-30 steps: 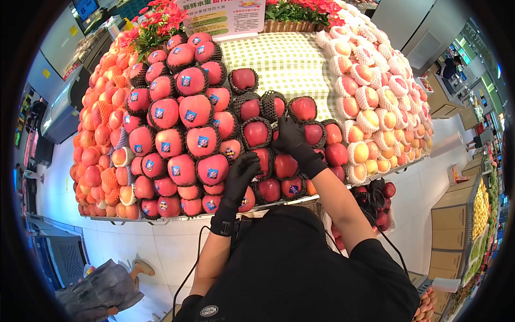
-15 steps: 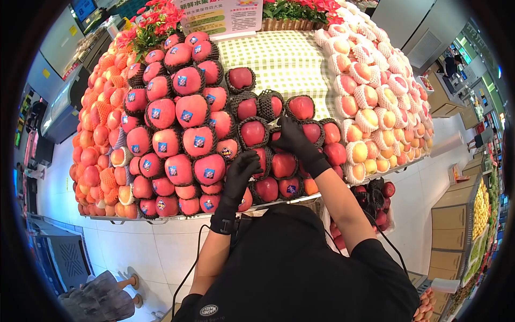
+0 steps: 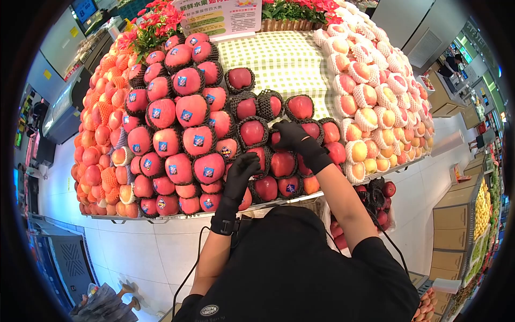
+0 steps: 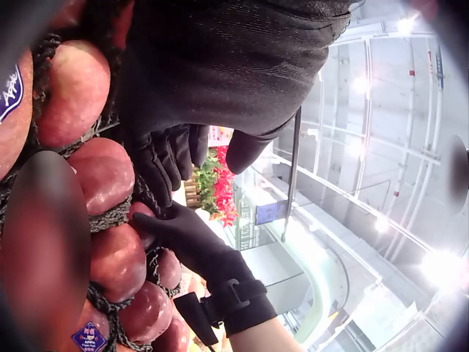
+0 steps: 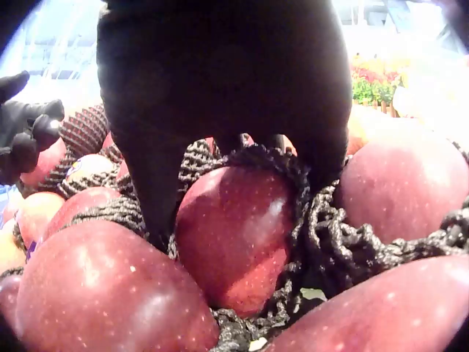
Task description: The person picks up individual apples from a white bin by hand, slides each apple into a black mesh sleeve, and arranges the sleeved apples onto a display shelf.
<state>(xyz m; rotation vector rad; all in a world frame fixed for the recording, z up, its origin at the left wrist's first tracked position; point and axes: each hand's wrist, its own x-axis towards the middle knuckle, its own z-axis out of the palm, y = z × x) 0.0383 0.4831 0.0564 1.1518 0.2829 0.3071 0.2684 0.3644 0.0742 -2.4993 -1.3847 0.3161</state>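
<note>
Red apples in black foam nets lie in rows on the stand. In the right wrist view the gloved right hand [image 5: 223,81] grips a netted apple [image 5: 234,235], fingers around its far side and both edges, with other apples close on either side. The head view has this right hand [image 3: 292,136] among the middle rows, below an apple [image 3: 300,107]. The gloved left hand [image 3: 241,174] is at the front rows beside an apple [image 3: 258,156], fingers bent; in the left wrist view the left hand [image 4: 220,81] hangs over apples with thumb apart from the fingers, nothing visible between them.
Stickered apples [image 3: 192,110] are stacked on the left, white-netted fruit [image 3: 370,96] on the right. A green checked cloth [image 3: 279,61] lies behind, below a sign [image 3: 220,20] and red flowers [image 3: 158,27]. A bag of apples [image 3: 382,210] sits below the stand's edge.
The right hand has drawn slightly down and its wrist has turned over the apple between the rows. The left hand has hardly moved. A passer-by at lower left has shifted.
</note>
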